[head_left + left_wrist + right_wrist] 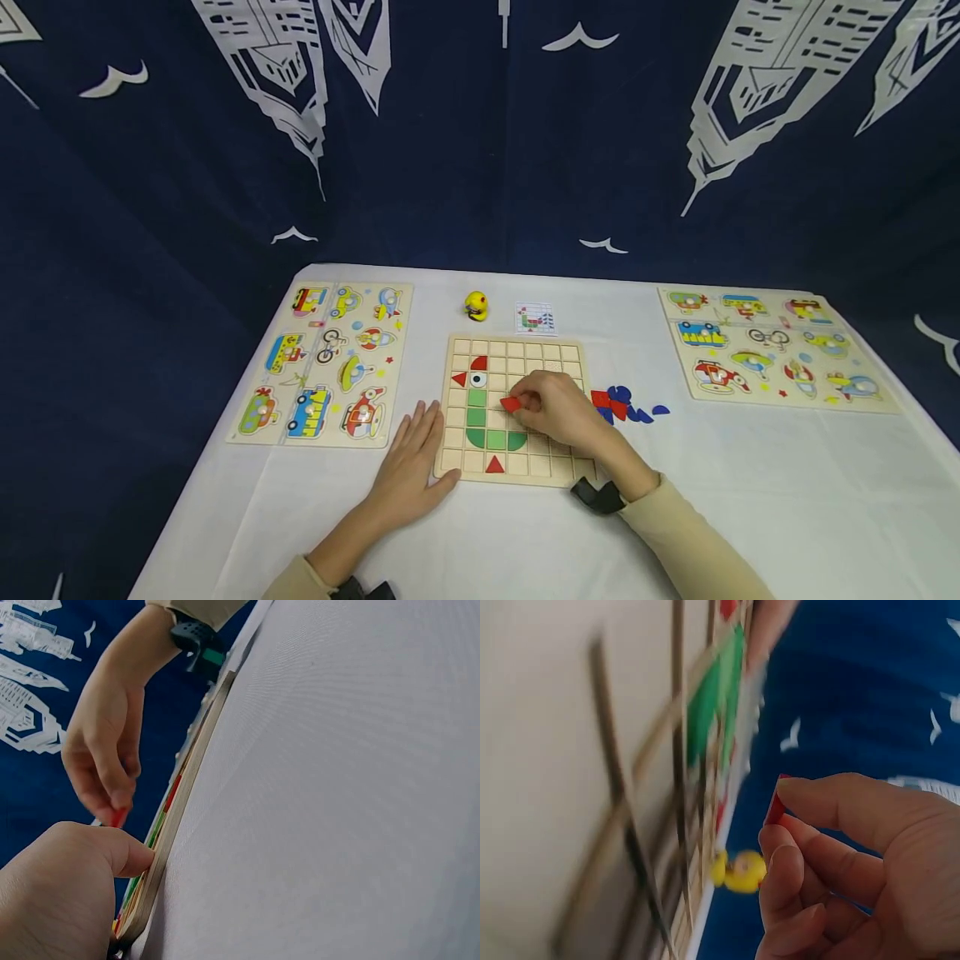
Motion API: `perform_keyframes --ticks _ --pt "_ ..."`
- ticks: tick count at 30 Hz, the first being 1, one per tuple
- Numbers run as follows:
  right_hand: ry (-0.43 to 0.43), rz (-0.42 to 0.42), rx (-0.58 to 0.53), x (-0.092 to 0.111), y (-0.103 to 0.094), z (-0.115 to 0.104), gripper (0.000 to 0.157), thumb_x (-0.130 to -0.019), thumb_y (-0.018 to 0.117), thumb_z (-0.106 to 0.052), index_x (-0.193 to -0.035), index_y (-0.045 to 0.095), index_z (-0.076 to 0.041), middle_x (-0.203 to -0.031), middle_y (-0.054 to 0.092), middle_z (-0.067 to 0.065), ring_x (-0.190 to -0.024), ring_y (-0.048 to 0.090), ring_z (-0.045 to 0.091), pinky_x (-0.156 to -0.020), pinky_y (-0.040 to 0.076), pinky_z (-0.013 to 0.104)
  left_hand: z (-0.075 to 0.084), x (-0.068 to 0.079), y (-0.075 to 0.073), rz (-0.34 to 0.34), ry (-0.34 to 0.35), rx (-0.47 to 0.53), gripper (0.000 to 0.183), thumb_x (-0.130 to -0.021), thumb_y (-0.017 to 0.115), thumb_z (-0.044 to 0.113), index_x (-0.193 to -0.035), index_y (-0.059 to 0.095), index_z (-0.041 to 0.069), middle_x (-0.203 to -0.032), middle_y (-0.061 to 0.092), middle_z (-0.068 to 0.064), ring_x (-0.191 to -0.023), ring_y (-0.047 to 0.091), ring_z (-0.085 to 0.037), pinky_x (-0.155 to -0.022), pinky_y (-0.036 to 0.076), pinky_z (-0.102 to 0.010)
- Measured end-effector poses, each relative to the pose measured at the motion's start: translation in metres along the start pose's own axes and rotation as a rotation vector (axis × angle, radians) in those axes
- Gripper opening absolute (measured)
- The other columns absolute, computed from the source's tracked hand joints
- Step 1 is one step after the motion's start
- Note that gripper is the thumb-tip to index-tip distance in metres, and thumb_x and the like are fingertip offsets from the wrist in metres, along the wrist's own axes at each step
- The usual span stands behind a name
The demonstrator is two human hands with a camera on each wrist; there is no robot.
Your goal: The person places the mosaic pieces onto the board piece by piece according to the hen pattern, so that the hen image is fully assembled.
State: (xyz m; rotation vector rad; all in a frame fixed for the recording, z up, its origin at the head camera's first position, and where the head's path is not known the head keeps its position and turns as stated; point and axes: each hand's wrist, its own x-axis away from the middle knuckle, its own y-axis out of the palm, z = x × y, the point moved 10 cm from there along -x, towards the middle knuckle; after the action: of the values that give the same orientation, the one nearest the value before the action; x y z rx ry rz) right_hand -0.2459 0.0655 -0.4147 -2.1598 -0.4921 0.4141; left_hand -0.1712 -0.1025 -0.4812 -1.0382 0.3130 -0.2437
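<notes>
My right hand (pixel 558 407) pinches a small red tile (pixel 511 404) between thumb and fingertips, above the middle of a wooden grid board (pixel 558 467). In the right wrist view the tile (pixel 775 804) shows edge-on. My left hand (pixel 408 471) lies with straight fingers along the board's left edge, its thumb at the near left corner. Set in the grid are green squares (pixel 476 398), green rounded pieces (pixel 516 440), a white eye tile (pixel 477 379), a red quarter-round (pixel 479 363) and red triangles (pixel 494 464).
Right of the board lies a pile of blue and red pieces (pixel 619 403). Behind it are a small pattern card (pixel 536 318) and a yellow toy duck (pixel 476 305). Picture puzzle boards stand at the left (pixel 405 333) and right (pixel 757 392) of the white table (pixel 750 500).
</notes>
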Motion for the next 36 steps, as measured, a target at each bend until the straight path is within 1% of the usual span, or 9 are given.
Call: perform_keyframes --ticks 5,9,14,20,25,30,36 --pt "0.001 -0.06 0.024 -0.003 0.024 -0.009 0.014 -0.076 0.077 -0.005 -0.089 0.074 -0.006 -0.071 0.058 -0.005 -0.064 0.049 0.006 -0.057 0.041 0.018 0.0 0.0 0.001 -0.014 -0.007 0.011 0.084 -0.087 0.065 0.036 -0.148 0.031 -0.009 -0.161 0.02 -0.019 -0.151 0.013 -0.034 -0.123 0.009 -0.047" --pt "0.0 -0.076 0.027 -0.003 0.031 -0.009 0.014 -0.076 0.077 -0.004 -0.089 0.074 -0.005 -0.07 0.058 -0.004 -0.063 0.048 0.006 -0.056 0.04 0.018 0.0 0.0 0.0 -0.019 -0.011 0.01 0.084 -0.087 0.065 0.036 -0.149 0.03 -0.009 -0.162 0.02 -0.019 -0.152 0.012 -0.034 -0.123 0.008 -0.047" --pt "0.0 -0.062 0.031 -0.004 0.032 -0.009 0.013 -0.076 0.077 -0.003 -0.089 0.073 -0.004 -0.071 0.059 -0.002 -0.064 0.049 0.007 -0.057 0.042 0.019 0.0 -0.001 0.0 -0.015 -0.008 0.002 0.083 -0.087 0.065 0.036 -0.148 0.03 -0.009 -0.161 0.02 -0.019 -0.152 0.012 -0.034 -0.123 0.009 -0.047" --pt "0.008 -0.049 0.041 -0.004 0.031 -0.008 0.014 -0.076 0.08 -0.008 -0.088 0.073 -0.004 -0.07 0.059 -0.003 -0.065 0.05 0.007 -0.058 0.043 0.018 0.0 -0.001 0.001 -0.026 -0.014 0.006 0.084 -0.088 0.065 0.036 -0.149 0.029 -0.009 -0.162 0.019 -0.019 -0.152 0.011 -0.033 -0.123 0.008 -0.046" --pt "0.012 -0.03 0.056 -0.004 0.03 -0.007 0.012 -0.077 0.081 -0.011 -0.084 0.073 -0.005 -0.068 0.057 -0.005 -0.064 0.049 0.006 -0.057 0.042 0.018 0.0 -0.001 0.001 -0.026 -0.016 0.01 0.084 -0.087 0.065 0.036 -0.149 0.029 -0.009 -0.162 0.019 -0.019 -0.152 0.011 -0.033 -0.123 0.008 -0.046" --pt "0.013 -0.006 0.079 -0.004 0.028 -0.006 0.01 -0.077 0.079 -0.01 -0.077 0.069 -0.008 -0.066 0.055 -0.006 -0.063 0.047 0.006 -0.057 0.04 0.019 0.0 -0.001 0.001 -0.021 -0.014 0.015 0.084 -0.087 0.066 0.035 -0.149 0.03 -0.009 -0.162 0.02 -0.019 -0.152 0.011 -0.033 -0.123 0.008 -0.046" --pt "0.03 0.001 0.07 -0.002 0.023 -0.002 0.008 -0.078 0.078 -0.011 -0.079 0.07 -0.009 -0.067 0.056 -0.005 -0.064 0.048 0.007 -0.057 0.04 0.02 0.0 -0.001 0.001 -0.017 -0.014 0.02 0.084 -0.086 0.066 0.035 -0.148 0.03 -0.009 -0.162 0.02 -0.019 -0.152 0.012 -0.033 -0.123 0.008 -0.047"
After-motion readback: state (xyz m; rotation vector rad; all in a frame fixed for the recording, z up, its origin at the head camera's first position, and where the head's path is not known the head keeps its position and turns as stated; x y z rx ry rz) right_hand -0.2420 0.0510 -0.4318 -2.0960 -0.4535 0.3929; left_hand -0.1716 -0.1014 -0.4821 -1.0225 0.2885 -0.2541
